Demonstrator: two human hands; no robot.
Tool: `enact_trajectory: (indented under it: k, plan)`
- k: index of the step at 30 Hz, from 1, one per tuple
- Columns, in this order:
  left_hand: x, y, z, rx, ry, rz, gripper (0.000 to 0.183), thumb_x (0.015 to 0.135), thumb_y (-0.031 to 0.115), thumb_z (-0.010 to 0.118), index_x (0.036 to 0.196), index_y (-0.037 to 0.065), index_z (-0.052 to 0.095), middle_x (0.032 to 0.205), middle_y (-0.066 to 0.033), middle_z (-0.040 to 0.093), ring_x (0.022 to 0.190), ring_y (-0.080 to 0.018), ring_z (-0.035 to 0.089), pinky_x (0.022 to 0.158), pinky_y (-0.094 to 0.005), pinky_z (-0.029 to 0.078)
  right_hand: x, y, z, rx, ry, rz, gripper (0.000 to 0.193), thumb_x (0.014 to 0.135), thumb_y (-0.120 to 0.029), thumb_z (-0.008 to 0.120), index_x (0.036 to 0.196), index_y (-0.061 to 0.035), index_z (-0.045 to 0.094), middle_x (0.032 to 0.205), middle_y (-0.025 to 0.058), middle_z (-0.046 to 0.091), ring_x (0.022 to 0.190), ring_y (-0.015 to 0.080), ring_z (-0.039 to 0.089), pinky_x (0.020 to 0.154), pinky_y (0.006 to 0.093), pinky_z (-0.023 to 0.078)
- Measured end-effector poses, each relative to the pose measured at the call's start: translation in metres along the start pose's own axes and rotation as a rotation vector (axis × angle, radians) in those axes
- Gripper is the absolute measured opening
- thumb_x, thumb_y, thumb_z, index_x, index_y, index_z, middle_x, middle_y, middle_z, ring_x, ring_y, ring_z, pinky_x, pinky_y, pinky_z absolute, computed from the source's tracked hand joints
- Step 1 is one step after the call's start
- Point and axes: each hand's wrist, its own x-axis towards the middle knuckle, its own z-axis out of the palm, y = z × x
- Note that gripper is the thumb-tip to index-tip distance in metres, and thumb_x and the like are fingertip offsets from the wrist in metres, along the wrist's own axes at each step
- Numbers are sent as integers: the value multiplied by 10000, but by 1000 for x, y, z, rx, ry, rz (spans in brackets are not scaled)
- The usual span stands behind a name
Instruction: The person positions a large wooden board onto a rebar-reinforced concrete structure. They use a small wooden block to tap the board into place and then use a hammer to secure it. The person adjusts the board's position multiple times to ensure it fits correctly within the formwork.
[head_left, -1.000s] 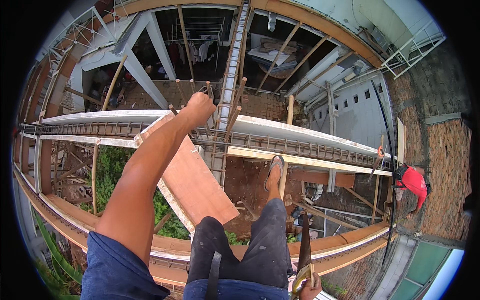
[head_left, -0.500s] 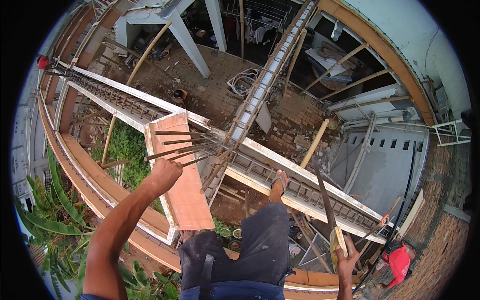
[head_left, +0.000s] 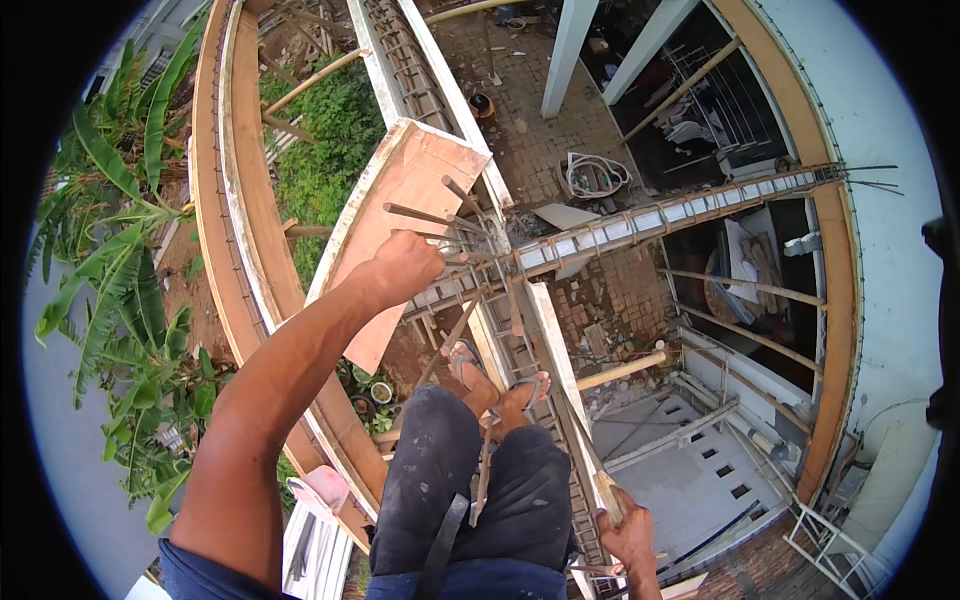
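My left hand (head_left: 410, 265) is closed around one of the upright steel reinforcing bars (head_left: 420, 212) that stick up in a cluster where the beams meet. Just behind that hand leans a reddish plywood panel (head_left: 432, 165) with a pale edge strip. My right hand (head_left: 628, 525), low on the right, grips the wooden handle of a handsaw (head_left: 606, 488). Its dark narrow blade points forward along the beam and shows only edge-on. Both my feet (head_left: 512, 400), in sandals, stand close together on the beam formwork (head_left: 488, 345) below the bars.
A rebar-filled beam form (head_left: 680, 212) runs right, and another (head_left: 405, 60) runs away ahead. Far below lie a paved floor (head_left: 530, 120), green plants (head_left: 325, 150) and a coiled hose (head_left: 595, 175). Curved orange-brown formwork (head_left: 245, 190) borders the left; bamboo props (head_left: 625, 370) stand beneath.
My view has turned, and my body has moved nearer the bars. My left foot now stands beside the right one on the beam. Both hands keep their holds; the person in red has left view.
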Motion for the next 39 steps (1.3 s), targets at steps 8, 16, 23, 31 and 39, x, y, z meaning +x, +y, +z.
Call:
enact_trajectory:
  k: [8,16,23,31,39]
  plan:
    - [-11,-3,38,-177,588,84,87,819,119,669,788,94,746,787,-61,744,798,-232,753,673,-364,573,89,-135,20,-317,-401,-382,709,837,-345,719,1427,8,545,1220,340,658,1176,465,636,1042,484,493]
    - [-6,48,49,-972,1031,-559,87,799,87,651,772,43,721,737,-138,716,754,-307,741,645,-401,566,173,-228,131,-634,-541,-458,629,886,-382,702,1313,70,603,1220,318,667,1171,434,646,1019,519,490]
    - [11,40,46,-1185,1083,-631,106,818,73,626,829,-10,692,719,-162,712,716,-294,739,645,-388,575,196,-279,187,-531,-488,-508,562,930,-376,693,1365,-35,594,1005,227,729,852,380,713,805,470,569]
    - [15,46,53,-1308,1248,-558,136,838,130,633,787,16,687,707,-149,705,707,-295,732,609,-408,552,258,-278,251,-764,-439,-647,532,890,-296,693,1328,-8,599,970,304,712,924,478,701,816,526,571]
    - [-16,77,69,-1742,1471,-691,165,783,123,718,733,-34,703,684,-210,680,686,-381,707,640,-484,556,311,-265,294,-919,-495,-780,479,880,-226,639,1307,-10,620,998,304,715,947,473,705,829,526,581]
